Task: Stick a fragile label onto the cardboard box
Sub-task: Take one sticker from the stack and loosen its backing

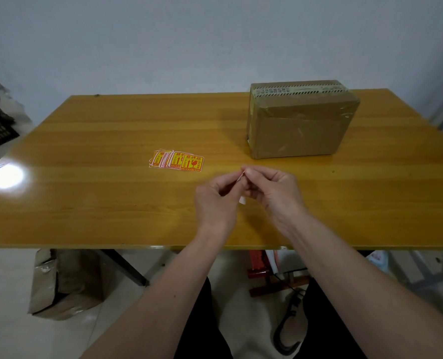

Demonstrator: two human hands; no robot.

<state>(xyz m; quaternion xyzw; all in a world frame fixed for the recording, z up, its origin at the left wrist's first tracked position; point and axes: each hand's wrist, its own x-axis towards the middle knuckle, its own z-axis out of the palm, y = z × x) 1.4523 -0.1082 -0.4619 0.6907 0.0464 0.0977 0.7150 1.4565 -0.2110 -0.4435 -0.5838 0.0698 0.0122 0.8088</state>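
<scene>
Label in hand: I hold one fragile label point(242, 189) between both hands, above the near middle of the bench point(111, 203). Only its white back and edge show, so the printed face is turned away from me.

Left grip: my left hand point(216, 199) pinches the label near its top edge, fingertips narrow and closed on the paper, to steady it.

Right grip: my right hand point(272, 189) pinches the same top corner, thumb against forefinger. I judge I am working the sticker away from its backing, which is why both grips crowd onto one corner.

Why lifted: the label is off the bench surface so my nails can get under the edge.

Spare labels: the stack of labels point(177, 161) lies fanned toward the middle of the bench, left of my hands and within reach.

Cardboard box point(298, 125): it stands near the far right edge of the bench, taped shut, its broad front face toward me and bare of any sticker. It is apart from my hands.

Progress: peeling appears under way; sticking is not yet done.

Risk: a freed adhesive side could curl onto my fingers.
</scene>
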